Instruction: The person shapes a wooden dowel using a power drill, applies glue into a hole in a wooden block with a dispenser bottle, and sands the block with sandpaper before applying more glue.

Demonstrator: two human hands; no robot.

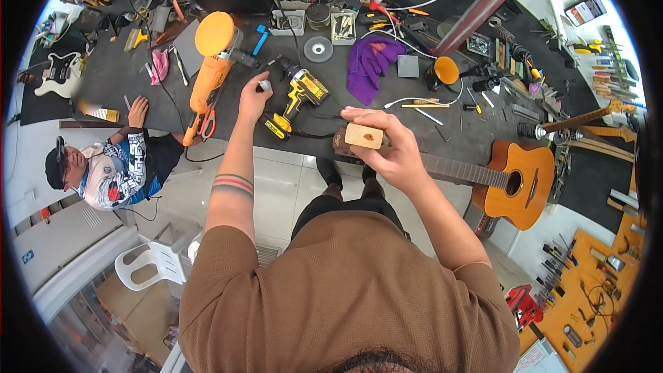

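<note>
My right hand (395, 144) is closed around a small, pale wooden block (364, 136) with a dark mark on its face. Just under that hand lies the headstock of an acoustic guitar (532, 178), its body out to the right. My left hand (254, 102) reaches over the bench edge, its fingers pinching a small silvery piece (264, 85) that I cannot make out further. Right beside it, a yellow and black cordless drill (304, 93) lies on the bench. On the other side is an orange power polisher (210, 79) with a round orange pad.
The dark workbench (276, 155) carries a purple cloth (373, 69), a grey disc (318, 49), red-handled scissors (208, 124) and several small tools. Another person (114, 169) sits at the left, a hand on the bench. A white chair (150, 264) stands behind at left.
</note>
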